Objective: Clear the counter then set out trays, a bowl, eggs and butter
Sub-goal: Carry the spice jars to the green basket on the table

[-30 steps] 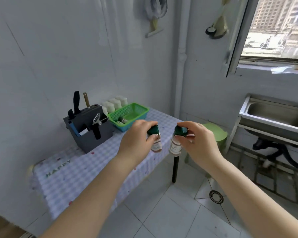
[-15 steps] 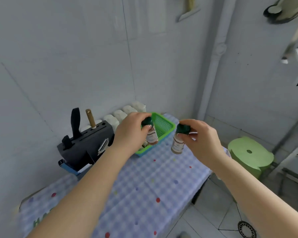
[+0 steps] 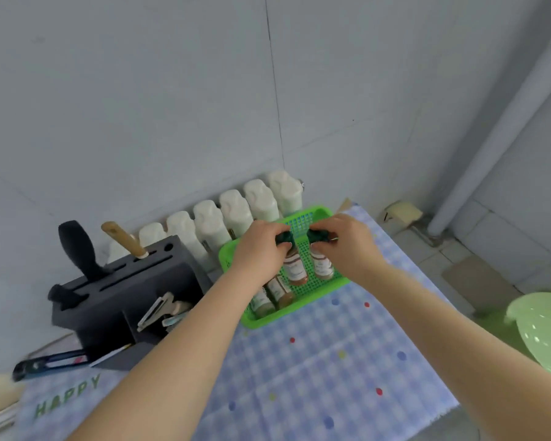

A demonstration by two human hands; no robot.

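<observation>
- It looked like a small home kitchen.
- A dark knife block (image 3: 124,291) with handles sticking up stood on a checked tablecloth (image 3: 315,370).
- A green basket (image 3: 328,286) held what seemed spice jars (image 3: 295,270).

The green basket (image 3: 328,283) sits at the far middle of the checked tablecloth (image 3: 315,370), with the white radiator (image 3: 236,214) touching its far left rim and the wall close behind. Both hands (image 3: 261,253) (image 3: 347,246) and two green-capped spice bottles (image 3: 295,268) (image 3: 322,265) fill the basket's right half; two more bottles (image 3: 271,296) lie in its left half. The dark knife block (image 3: 124,291) with its upright handles blocks the left side. The cloth near and right of the basket is bare. A green stool (image 3: 541,329) stands beyond the table's right edge
</observation>
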